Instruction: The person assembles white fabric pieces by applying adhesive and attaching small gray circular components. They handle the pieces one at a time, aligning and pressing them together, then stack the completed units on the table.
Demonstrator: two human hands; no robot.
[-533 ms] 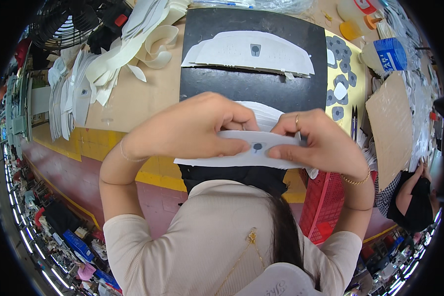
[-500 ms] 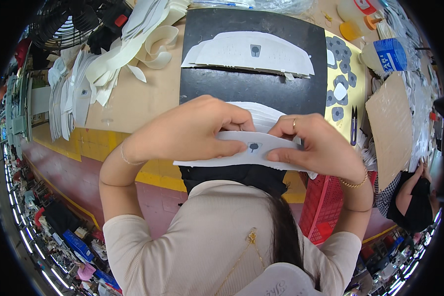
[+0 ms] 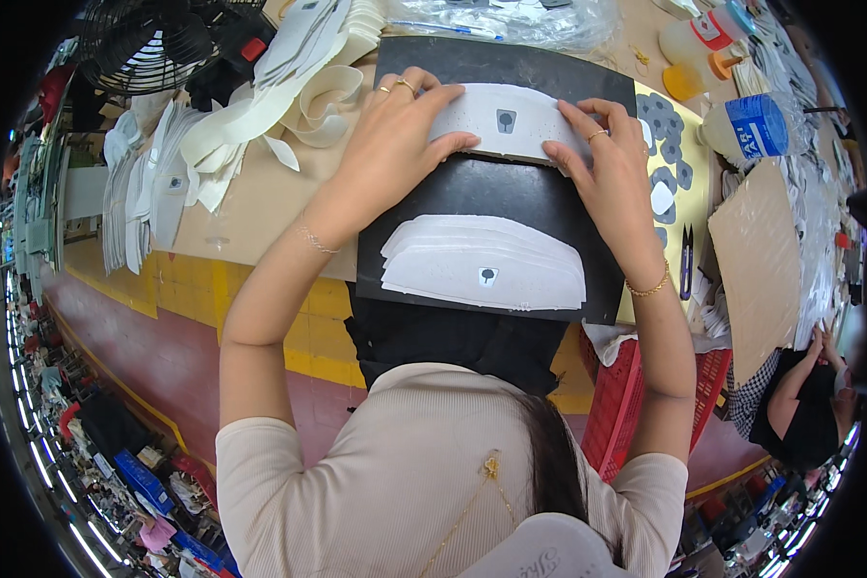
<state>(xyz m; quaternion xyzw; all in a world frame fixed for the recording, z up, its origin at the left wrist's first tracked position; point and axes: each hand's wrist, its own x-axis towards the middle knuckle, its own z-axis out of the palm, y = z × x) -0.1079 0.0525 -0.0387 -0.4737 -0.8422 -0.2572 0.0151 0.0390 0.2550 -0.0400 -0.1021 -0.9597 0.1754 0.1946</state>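
Note:
At the far side of a black mat (image 3: 486, 189), a white curved panel (image 3: 472, 114) with a small grey patch in its middle lies on top of a stack. My left hand (image 3: 395, 135) grips its left end, thumb at the near edge and fingers at the far edge. My right hand (image 3: 612, 164) holds the right end the same way. Nearer to me, a fanned stack of similar white panels (image 3: 433, 255) rests on the mat, and its front panel bears a dark patch (image 3: 488, 277). The layers under the far panel are mostly hidden.
Right of the mat are a yellow sheet (image 3: 700, 135) with several grey patches, dark thread snips (image 3: 687, 262) and a blue-labelled bottle (image 3: 751, 127). White strips (image 3: 226, 135) and a fan (image 3: 154, 48) stand at left. A red crate (image 3: 614, 409) is below right.
Both hands have moved away from me to the far stack. The panel they held near my body is out of the raised position; the near stack now lies uncovered on the mat.

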